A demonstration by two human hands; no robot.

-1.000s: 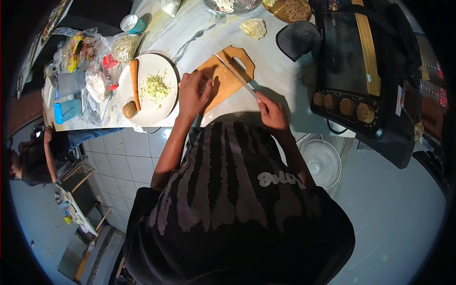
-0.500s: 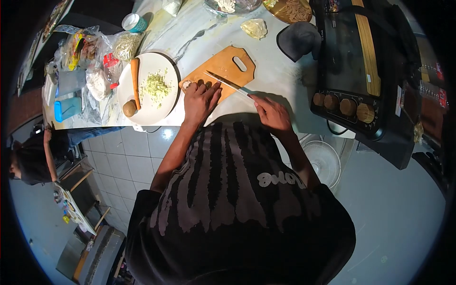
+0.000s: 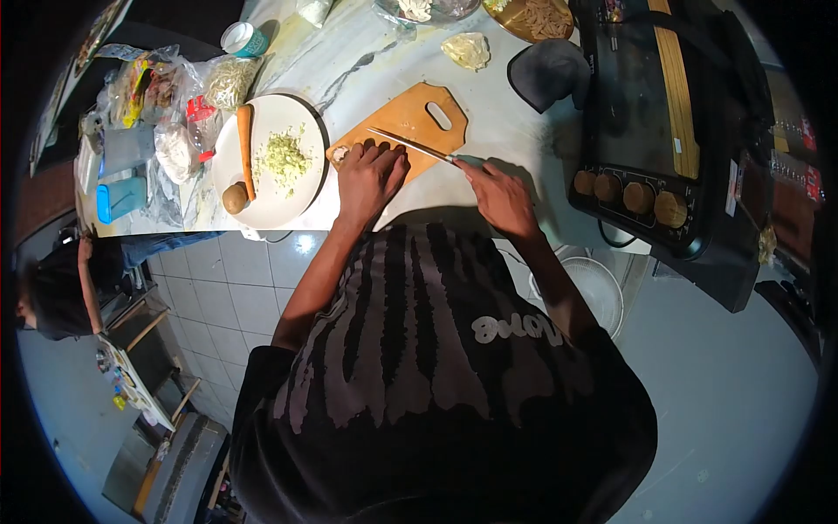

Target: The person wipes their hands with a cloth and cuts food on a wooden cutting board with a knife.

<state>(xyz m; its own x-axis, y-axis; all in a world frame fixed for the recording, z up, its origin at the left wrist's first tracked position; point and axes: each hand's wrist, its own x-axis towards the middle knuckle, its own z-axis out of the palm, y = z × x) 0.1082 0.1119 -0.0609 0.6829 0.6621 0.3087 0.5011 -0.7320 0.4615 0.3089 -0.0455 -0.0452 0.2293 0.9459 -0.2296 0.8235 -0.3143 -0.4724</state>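
My left hand [image 3: 370,179] lies on the left part of the wooden cutting board [image 3: 428,131], fingers bent and pressed together; what is under them is mostly hidden. A small pale piece [image 3: 340,153] shows at its fingertips. In my right hand [image 3: 499,196] is the handle of a knife [image 3: 410,144], its blade pointing left over the board just beyond my left fingers. Left of the board, a white plate [image 3: 301,196] bears chopped pale green pieces [image 3: 286,160], a carrot [image 3: 245,148] and a round brown item [image 3: 235,199].
Plastic bags [image 3: 179,157], a bag of sprouts [image 3: 231,83] and a teal cup [image 3: 244,40] stand left. A black appliance [image 3: 633,131] with wooden knobs is at right, beside a dark cloth item [image 3: 548,74]. Another person [image 3: 65,288] is at far left.
My left hand has come down onto the board with its fingers gathered. The knife has swung lower and leftward, its blade now lying nearer my left fingers.
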